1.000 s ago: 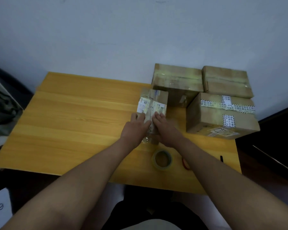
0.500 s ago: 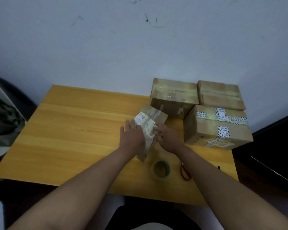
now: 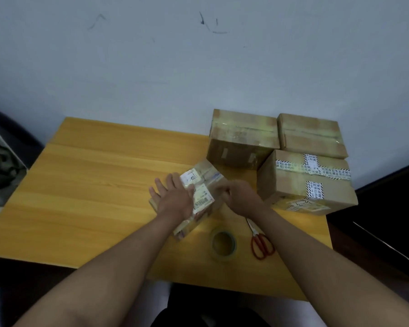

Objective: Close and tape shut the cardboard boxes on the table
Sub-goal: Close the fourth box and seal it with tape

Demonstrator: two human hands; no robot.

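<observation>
The left hand is lying flat, fingers straight, on the small labelled cardboard box mid-surface; the right hand, fingers curled, is pinching at the box's right side.

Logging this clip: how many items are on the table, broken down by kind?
Boxes: 4 (small box under the hands, back left box, back right box, printed-tape box)
Tape roll: 1
Scissors: 1
Total: 6
</observation>
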